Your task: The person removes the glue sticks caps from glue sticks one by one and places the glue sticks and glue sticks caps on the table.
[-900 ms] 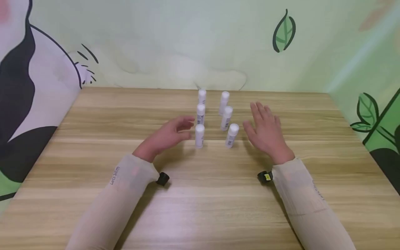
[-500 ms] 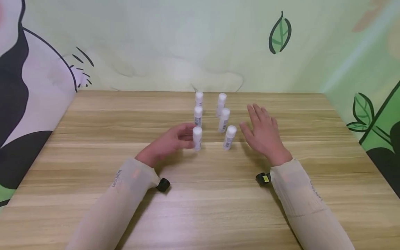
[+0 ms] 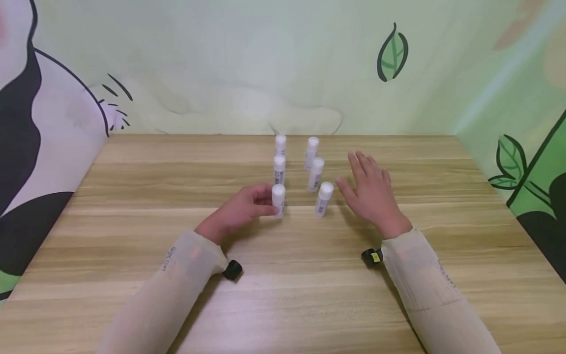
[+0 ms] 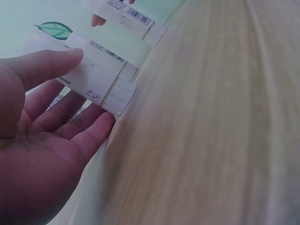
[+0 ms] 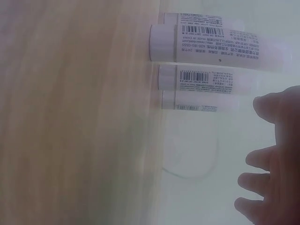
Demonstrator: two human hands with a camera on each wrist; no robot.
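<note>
Several white glue sticks with white caps and barcode labels stand upright in two rows on the wooden table. My left hand (image 3: 240,209) is at the nearest glue stick of the left row (image 3: 278,199); its thumb lies across the front and its fingers curl behind. In the left wrist view the thumb (image 4: 61,65) overlaps this glue stick (image 4: 93,82), whose base is at the tabletop. My right hand (image 3: 373,196), palm down with fingers extended, is just right of the nearest right-row glue stick (image 3: 324,199), apart from it. The right wrist view shows that glue stick's label (image 5: 220,42) up close.
Behind the held one stand the middle (image 3: 279,169) and far (image 3: 280,145) left-row glue sticks. The middle (image 3: 315,174) and far (image 3: 311,152) right-row ones stand opposite. A painted wall (image 3: 199,64) borders the table (image 3: 283,295) at the back.
My left hand has moved right and closed its thumb and fingers around the nearest left-row glue stick. The right hand holds its place. The head view has shifted slightly.
</note>
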